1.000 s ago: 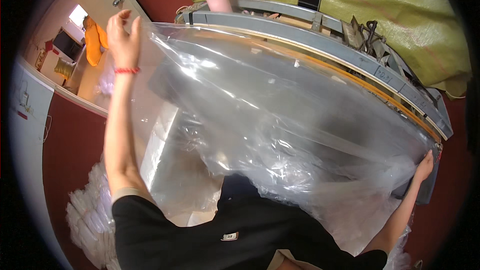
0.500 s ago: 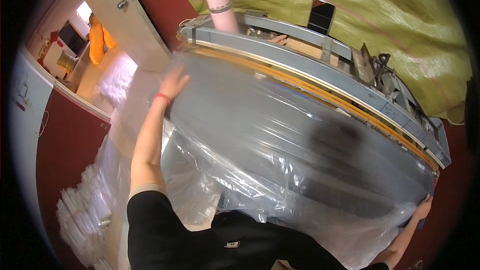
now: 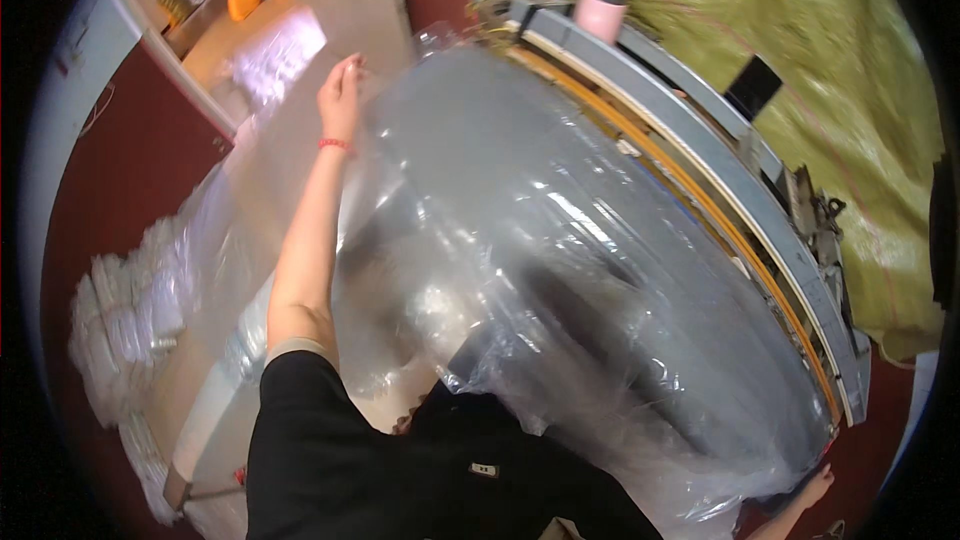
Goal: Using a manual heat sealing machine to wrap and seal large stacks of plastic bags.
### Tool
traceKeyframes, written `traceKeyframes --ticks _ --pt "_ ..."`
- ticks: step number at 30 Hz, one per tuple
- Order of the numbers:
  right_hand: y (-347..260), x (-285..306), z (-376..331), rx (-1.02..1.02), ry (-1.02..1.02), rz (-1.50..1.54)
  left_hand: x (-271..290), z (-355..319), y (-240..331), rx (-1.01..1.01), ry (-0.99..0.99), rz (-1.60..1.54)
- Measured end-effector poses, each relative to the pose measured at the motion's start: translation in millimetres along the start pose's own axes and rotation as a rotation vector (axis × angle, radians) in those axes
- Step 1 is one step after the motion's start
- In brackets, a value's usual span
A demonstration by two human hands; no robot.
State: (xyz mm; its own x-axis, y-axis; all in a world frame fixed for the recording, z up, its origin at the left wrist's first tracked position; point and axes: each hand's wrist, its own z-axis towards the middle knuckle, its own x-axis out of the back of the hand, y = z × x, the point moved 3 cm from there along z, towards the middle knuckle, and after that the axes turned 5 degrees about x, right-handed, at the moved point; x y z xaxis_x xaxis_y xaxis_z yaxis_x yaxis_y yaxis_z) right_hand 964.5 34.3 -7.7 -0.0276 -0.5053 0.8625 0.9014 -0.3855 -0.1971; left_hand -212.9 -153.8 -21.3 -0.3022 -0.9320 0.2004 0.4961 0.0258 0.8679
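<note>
A wide sheet of clear plastic film (image 3: 560, 240) lies wrinkled over the grey bed of a long machine and hangs toward my body. At the film's far left side, my left hand (image 3: 341, 105) is raised with its fingers pinched together on the film; a red beaded bracelet circles the wrist. Down at the lower right, my right hand (image 3: 815, 490) is closed at the film's near corner, its fingers small and partly blurred. Orange strips (image 3: 680, 175) run along the bed's far edge, beside a grey metal beam (image 3: 690, 120).
A pink bottle (image 3: 605, 0) stands on the machine's frame, near a dark phone-like slab (image 3: 753, 88). Yellow-green sheeting (image 3: 850, 60) covers the wall behind. Stacked clear plastic (image 3: 125, 310) lies at left, below a dark red wall panel (image 3: 120, 170). A doorway opens at upper left.
My left hand has lifted off the bed, and its fingers have closed. The film has loosened and billowed over the bed. My view has turned, so the machine appears tilted more steeply.
</note>
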Motion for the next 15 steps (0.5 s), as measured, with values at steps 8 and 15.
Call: traceKeyframes --ticks 8,15 --pt "-90 -24 15 0.353 -0.107 0.160 65 -153 -178 -0.214 -0.267 0.915" --pt "-266 -11 -4 0.731 -0.111 0.357 182 -175 -146 0.164 0.045 0.929"
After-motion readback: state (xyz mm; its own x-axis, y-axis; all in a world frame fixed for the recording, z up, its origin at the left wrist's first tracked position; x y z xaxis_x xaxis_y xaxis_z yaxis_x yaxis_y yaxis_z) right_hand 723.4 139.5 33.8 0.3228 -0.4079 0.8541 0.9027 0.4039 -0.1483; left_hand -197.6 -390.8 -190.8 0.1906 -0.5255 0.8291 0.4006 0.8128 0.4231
